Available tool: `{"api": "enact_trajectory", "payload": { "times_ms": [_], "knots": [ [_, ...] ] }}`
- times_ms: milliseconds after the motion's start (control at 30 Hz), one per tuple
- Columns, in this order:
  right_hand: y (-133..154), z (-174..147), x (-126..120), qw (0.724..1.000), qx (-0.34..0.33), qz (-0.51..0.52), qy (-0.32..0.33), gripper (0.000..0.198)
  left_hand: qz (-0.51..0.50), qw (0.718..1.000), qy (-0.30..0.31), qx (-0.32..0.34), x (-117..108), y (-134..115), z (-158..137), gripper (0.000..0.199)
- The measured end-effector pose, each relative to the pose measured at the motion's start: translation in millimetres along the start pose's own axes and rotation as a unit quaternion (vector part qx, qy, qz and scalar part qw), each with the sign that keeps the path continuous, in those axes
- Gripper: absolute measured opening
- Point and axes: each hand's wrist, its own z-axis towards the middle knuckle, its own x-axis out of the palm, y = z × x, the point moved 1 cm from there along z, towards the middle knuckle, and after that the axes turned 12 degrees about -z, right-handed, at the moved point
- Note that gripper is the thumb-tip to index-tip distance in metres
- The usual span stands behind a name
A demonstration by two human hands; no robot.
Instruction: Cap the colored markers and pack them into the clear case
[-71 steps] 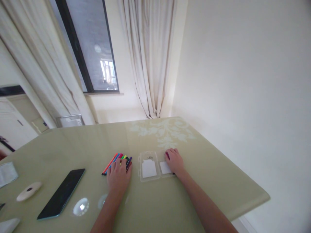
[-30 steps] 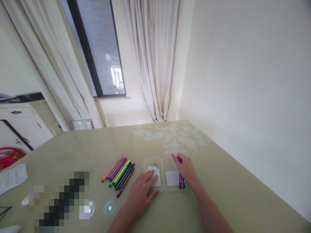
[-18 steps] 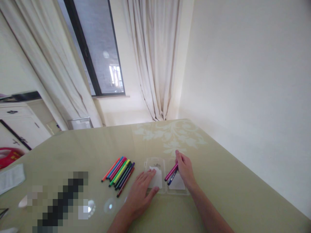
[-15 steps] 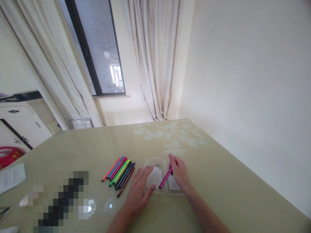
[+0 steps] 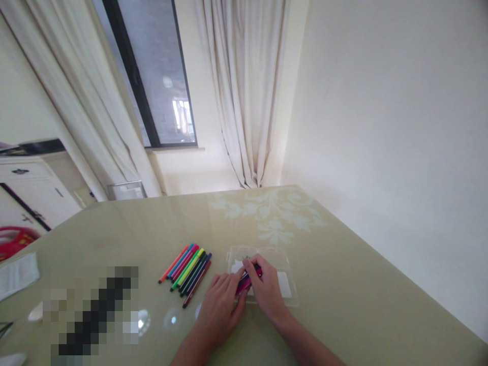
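Observation:
Over an open clear plastic case (image 5: 293,297) lies a magenta felt-tip pen (image 5: 244,285), largely covered by my fingers. My right hand (image 5: 267,291) is closed round its upper end. The fingers and thumb of my left hand (image 5: 221,302) pinch its lower end. A dark part shows beside the magenta; whether it belongs to a second pen I cannot tell. White paper (image 5: 284,283) shows inside the case. To the left of my left hand, several felt-tip pens (image 5: 186,269) of different colours lie slanted side by side on the table.
The pale green table (image 5: 335,305) meets the white wall along its right edge. At the left are a folded pale sheet (image 5: 19,276), a blurred-out dark patch (image 5: 95,320) and a red object (image 5: 17,241). Curtains (image 5: 247,101) hang behind the table.
My right hand has moved left with the magenta pen, towards my left hand. My left hand, open and spread over the case before, has closed on the pen.

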Motion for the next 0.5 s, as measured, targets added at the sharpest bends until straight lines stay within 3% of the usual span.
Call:
{"api": "enact_trajectory", "payload": {
  "times_ms": [167, 267, 367, 500],
  "knots": [
    [4.6, -3.4, -1.3, 0.999, -0.043, -0.009, 0.015, 0.033, 0.07, 0.997, -0.018, -0.006, 5.8, 6.0, -1.4, 0.042],
    [8.0, -4.9, -2.1, 0.994, -0.093, 0.001, 0.06, 0.029, 0.082, 0.996, -0.028, -0.01, 9.6, 12.2, -1.6, 0.045],
    [5.5, -0.9, -5.3, 0.993, -0.085, 0.009, 0.084, 0.03, 0.089, 0.995, -0.032, -0.029, 5.9, 19.0, 0.7, 0.044],
    [-8.4, 11.8, -17.2, 0.988, -0.049, -0.141, 0.044, 0.023, 0.153, 0.979, -0.02, -0.134, -13.7, 26.2, 5.5, 0.037]
  ]
}}
